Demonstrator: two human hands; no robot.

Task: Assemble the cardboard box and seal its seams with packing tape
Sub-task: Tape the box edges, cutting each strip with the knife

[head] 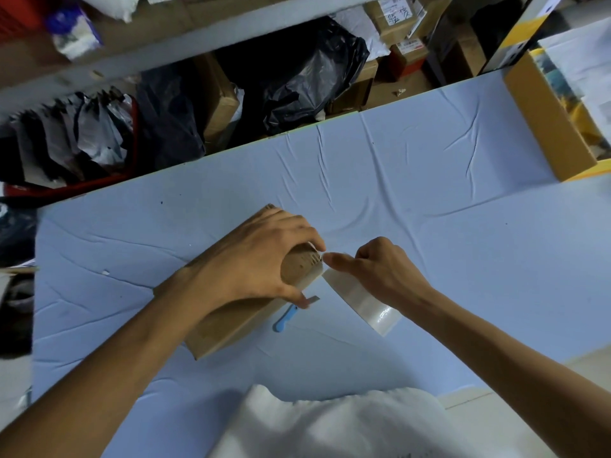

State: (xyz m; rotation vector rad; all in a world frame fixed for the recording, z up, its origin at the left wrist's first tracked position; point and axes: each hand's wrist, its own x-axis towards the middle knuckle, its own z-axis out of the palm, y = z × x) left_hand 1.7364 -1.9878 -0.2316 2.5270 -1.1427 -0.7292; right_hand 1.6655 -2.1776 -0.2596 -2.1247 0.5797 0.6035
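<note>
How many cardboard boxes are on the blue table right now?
2. A small box lies under the left hand near the middle; a larger open box stands at the table's far right edge. More boxes behind the table aren't counted.

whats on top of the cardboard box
The left hand lies over the cardboard box, gripping a tape roll at its edge; the right hand pinches the strip. Hand and forearm cover much of the top, so seams cannot be seen.

Matt brown cardboard box (228, 325), glossy clear tape (363, 300), creased tablecloth (413, 180).
</note>
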